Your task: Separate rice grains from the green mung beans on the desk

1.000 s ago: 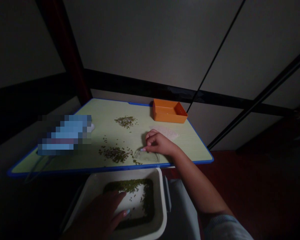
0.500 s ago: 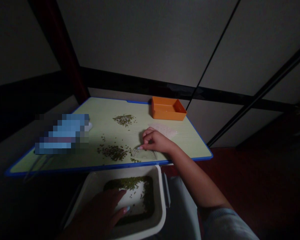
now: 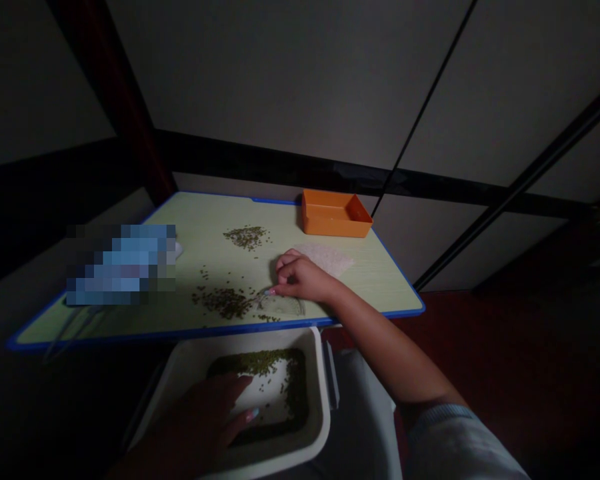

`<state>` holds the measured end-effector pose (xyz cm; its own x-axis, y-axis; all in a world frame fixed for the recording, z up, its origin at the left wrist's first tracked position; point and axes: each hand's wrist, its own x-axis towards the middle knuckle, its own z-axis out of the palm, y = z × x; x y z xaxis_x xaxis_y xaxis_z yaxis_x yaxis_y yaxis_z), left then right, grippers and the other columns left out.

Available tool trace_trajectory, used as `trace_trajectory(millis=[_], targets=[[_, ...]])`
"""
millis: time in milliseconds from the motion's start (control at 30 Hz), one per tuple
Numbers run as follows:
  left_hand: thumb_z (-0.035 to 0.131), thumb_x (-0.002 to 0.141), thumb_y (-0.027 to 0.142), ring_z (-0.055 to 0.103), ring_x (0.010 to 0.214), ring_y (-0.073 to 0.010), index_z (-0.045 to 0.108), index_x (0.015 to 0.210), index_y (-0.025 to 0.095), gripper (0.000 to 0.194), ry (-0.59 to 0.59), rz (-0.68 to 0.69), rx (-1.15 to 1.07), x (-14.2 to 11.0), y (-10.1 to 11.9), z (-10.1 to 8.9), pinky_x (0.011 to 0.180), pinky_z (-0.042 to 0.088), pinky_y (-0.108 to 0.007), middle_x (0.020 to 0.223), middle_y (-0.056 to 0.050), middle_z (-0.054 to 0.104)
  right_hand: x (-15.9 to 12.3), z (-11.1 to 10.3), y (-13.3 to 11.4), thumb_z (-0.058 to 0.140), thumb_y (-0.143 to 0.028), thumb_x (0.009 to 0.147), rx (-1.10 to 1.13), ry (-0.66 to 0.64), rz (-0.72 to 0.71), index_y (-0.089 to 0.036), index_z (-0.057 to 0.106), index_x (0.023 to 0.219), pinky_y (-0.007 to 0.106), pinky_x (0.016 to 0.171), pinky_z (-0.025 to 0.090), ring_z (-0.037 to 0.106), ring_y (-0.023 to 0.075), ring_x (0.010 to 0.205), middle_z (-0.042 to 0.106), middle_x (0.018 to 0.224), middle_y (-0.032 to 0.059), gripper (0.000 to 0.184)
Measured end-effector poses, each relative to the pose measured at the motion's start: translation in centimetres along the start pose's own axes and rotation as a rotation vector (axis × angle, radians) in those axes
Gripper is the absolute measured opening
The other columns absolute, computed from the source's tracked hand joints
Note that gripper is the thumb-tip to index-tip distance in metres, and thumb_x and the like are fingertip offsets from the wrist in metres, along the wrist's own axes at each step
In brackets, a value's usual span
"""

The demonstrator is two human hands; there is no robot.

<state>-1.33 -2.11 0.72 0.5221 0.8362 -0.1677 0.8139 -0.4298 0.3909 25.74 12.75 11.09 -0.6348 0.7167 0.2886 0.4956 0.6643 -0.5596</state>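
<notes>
My right hand (image 3: pixel 300 277) has its fingers pinched on the top edge of a clear half-round protractor (image 3: pixel 283 305), which stands or leans on the board near its front edge. Touching the protractor's left side is a loose pile of small green beans (image 3: pixel 225 302). My left hand (image 3: pixel 215 407) is in shadow over the white plastic container (image 3: pixel 323 400), thumb and fingers apart and nothing seen in them. More green beans (image 3: pixel 295 387) lie along the container's bottom and corners. Part of the container is hidden under my left hand and forearm.
A second bean pile (image 3: pixel 247 237) lies farther back on the pale board (image 3: pixel 200 213) with a blue rim. An orange box (image 3: pixel 337 217) stands at the back right, in front of pale grains (image 3: pixel 330 259). A blurred-out blue object (image 3: pixel 125 263) lies at the left.
My right hand has moved slightly left with the protractor, bringing it against the near bean pile. My left hand has barely moved.
</notes>
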Motion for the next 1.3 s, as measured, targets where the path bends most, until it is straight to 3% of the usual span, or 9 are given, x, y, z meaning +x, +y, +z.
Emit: trace_trajectory(millis=[300, 667, 1300], targets=[[0.059, 0.088, 0.048, 0.073, 0.122, -0.0307, 0.075, 0.125, 0.03, 0.043, -0.013, -0.002, -0.006, -0.07, -0.06, 0.12, 0.108, 0.057, -0.047, 0.13, -0.009, 0.078, 0.08, 0.49, -0.17, 0.09, -0.02, 0.078, -0.044, 0.041, -0.012, -0.018, 0.058, 0.059, 0.034, 0.093, 0.036, 0.051, 0.02, 0.097, 0.059, 0.091, 0.0018, 0.037], [0.057, 0.09, 0.049, 0.072, 0.122, -0.0272, 0.072, 0.13, 0.03, 0.047, -0.026, -0.003, -0.018, -0.08, -0.28, 0.27, 0.108, 0.056, -0.043, 0.133, -0.008, 0.077, 0.06, 0.49, -0.71, 0.091, -0.022, 0.077, -0.011, -0.021, -0.011, -0.019, 0.057, 0.058, 0.035, 0.097, 0.037, 0.049, 0.0211, 0.102, 0.055, 0.095, 0.0022, 0.039], [0.058, 0.089, 0.049, 0.071, 0.125, -0.0295, 0.073, 0.128, 0.029, 0.047, -0.025, -0.02, -0.01, 0.08, 0.01, 0.02, 0.11, 0.055, -0.046, 0.134, -0.009, 0.076, -0.17, 0.74, -0.43, 0.086, -0.025, 0.084, -0.034, -0.047, 0.0, -0.019, 0.059, 0.061, 0.036, 0.099, 0.035, 0.049, 0.022, 0.105, 0.06, 0.1, 0.004, 0.036]])
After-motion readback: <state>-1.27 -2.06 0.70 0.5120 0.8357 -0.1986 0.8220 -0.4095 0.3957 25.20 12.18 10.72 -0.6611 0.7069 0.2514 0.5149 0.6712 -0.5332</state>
